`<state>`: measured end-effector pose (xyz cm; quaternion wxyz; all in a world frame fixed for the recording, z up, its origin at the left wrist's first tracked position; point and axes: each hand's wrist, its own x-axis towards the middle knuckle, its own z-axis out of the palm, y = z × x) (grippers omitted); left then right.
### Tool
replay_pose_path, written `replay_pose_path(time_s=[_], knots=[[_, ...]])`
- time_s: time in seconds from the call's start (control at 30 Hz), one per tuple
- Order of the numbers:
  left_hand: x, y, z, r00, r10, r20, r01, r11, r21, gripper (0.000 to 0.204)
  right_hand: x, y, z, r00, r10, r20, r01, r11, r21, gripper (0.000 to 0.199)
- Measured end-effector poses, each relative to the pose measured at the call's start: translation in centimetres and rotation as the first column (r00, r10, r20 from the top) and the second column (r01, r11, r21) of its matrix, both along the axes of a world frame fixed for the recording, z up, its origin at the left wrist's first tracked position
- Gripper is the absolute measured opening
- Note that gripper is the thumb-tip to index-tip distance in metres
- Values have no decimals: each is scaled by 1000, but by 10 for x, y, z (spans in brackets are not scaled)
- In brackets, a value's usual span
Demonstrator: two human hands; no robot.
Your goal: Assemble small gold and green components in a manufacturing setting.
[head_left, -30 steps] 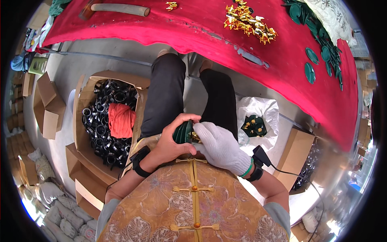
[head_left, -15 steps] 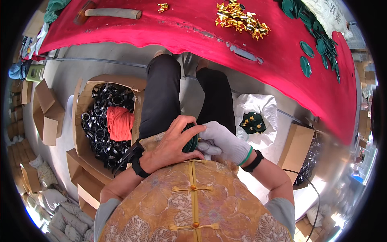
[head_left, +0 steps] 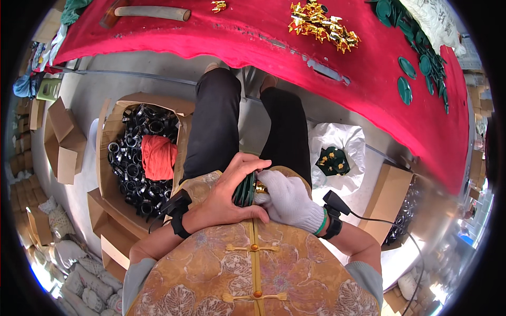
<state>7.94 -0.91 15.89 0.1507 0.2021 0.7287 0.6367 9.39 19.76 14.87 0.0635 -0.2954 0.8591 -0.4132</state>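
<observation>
My bare left hand (head_left: 223,196) curls around a stack of dark green discs (head_left: 243,190) in front of my waist, thumb on the near side and fingers on the far side. Against the right end of that stack, my white-gloved right hand (head_left: 287,197) is closed on a shiny gold piece (head_left: 260,186); its fingers hide most of the piece. Gold pieces (head_left: 321,26) of a similar shine lie heaped on the red-covered table (head_left: 211,37), and loose green discs (head_left: 405,90) lie toward its right end.
On the left stands a cardboard box (head_left: 101,152) of black rings (head_left: 132,171) with a red cloth (head_left: 158,158) on top. A white bag (head_left: 348,139) on the right holds green discs with gold pieces. A hammer (head_left: 150,12) lies on the table. A cable (head_left: 390,225) trails from my right wrist.
My right hand has turned and drawn nearer my body, so the gold piece and the green stack's edges now show more. My left hand still holds the stack.
</observation>
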Motion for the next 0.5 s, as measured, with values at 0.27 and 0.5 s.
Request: replay_pose_path(time_s=[0.27, 0.5], knots=[[0, 4, 0, 930, -92, -356, 8, 973, -232, 93, -40, 6, 46, 106, 155, 982, 399, 898, -185, 14], [-17, 4, -11, 974, 15, -227, -58, 981, -187, 94, -55, 7, 16, 134, 308, 942, 412, 847, -336, 20]])
